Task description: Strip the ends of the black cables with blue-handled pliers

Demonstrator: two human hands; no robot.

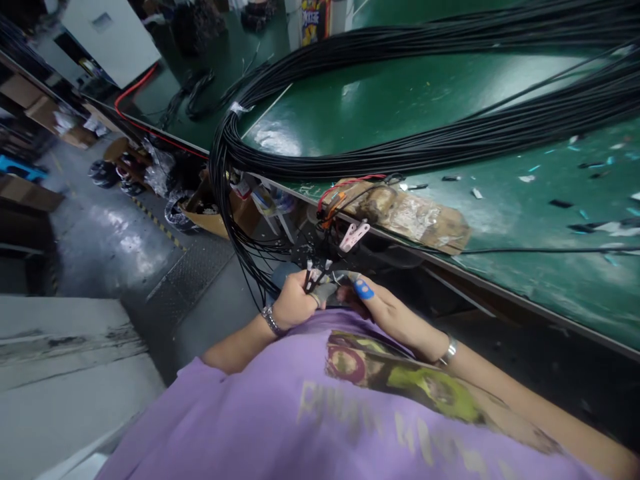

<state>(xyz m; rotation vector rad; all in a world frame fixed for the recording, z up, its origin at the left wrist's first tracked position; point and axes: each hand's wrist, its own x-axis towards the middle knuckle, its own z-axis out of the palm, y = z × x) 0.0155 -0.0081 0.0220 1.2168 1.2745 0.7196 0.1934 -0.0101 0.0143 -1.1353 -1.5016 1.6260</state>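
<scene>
My left hand [296,299], with a metal watch on the wrist, is closed around short black cable ends [311,283] in front of my body. Pale tips show at their upper ends. My right hand [376,300] meets it from the right, fingers bent in towards the same cable ends. Greyish coverings sit on some fingertips, and a blue patch is on the right hand. What the right fingers pinch is too small and blurred to make out. A thick bundle of black cables [223,157] drops over the table edge and hangs beside my left hand.
The green table [400,100] carries the long cable loop and scattered scraps [560,203]. At its near edge are a taped wooden block [425,223], red wires and a pink clip [354,236]. An open cardboard box [210,223] stands below, left. A white surface [70,373] is at lower left.
</scene>
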